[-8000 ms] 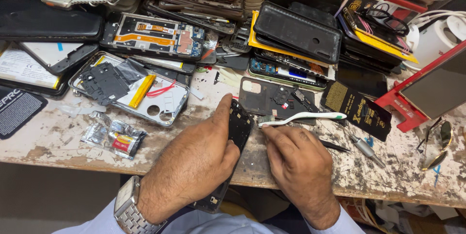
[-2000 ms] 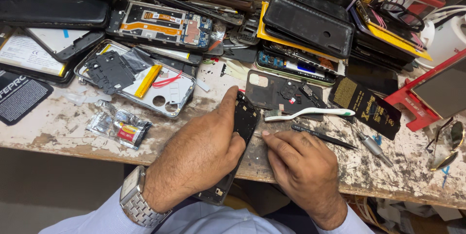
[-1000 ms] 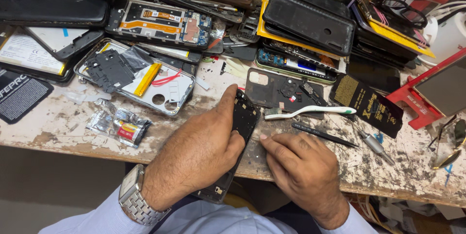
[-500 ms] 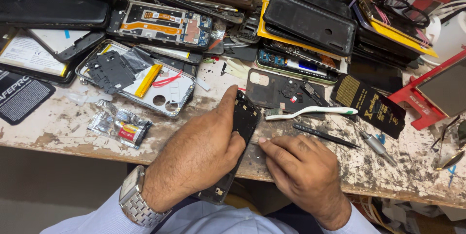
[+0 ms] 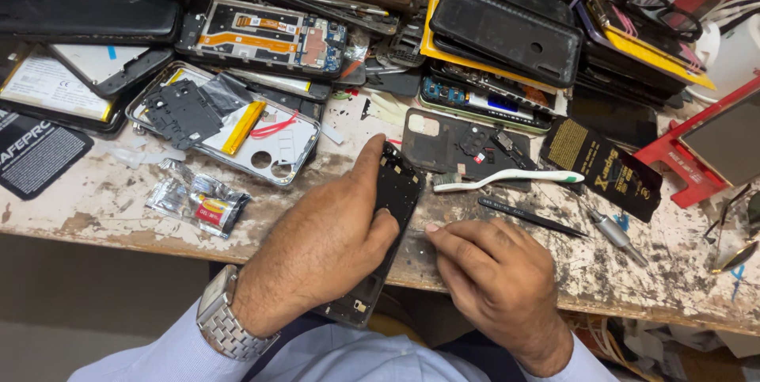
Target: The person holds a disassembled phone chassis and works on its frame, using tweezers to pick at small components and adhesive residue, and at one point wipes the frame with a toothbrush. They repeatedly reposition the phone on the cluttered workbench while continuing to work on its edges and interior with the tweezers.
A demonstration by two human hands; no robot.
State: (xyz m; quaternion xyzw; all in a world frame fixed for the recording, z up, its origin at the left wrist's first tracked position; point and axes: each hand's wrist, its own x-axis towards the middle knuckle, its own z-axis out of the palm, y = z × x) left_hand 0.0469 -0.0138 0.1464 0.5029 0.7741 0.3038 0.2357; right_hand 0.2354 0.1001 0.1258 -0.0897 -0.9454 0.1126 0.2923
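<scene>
My workbench (image 5: 95, 216) is a scarred, paint-flecked board, and from my head camera, the only view I have, nearly all of its far half is buried under stripped phones, back covers and loose parts. My left hand (image 5: 328, 243) lies over a black phone frame (image 5: 393, 192) that rests slanted across the front edge of the bench, its lower end hanging past the edge toward my lap; my fingers are curled around its left side with the forefinger stretched up along the rim and the thumb pressed on its face, so that hand is gripping the frame. A metal wristwatch (image 5: 226, 319) sits on that wrist above a pale blue shirt cuff. My right hand (image 5: 495, 279) rests on the bench just beside the frame, fingers bent loosely and the forefinger tip pointing at the frame's right edge; whether anything is pinched under those fingers I cannot tell. Just beyond my right hand lie black tweezers (image 5: 532, 216), and past them a white toothbrush (image 5: 507, 179) lies across a dark grey back cover (image 5: 459, 140). Near the tweezers, to the right, is a small screwdriver (image 5: 613, 233). Over on the left are crumpled clear plastic packets (image 5: 198, 204), and behind them an opened phone (image 5: 229, 125) showing a yellow strip and a round camera hole
</scene>
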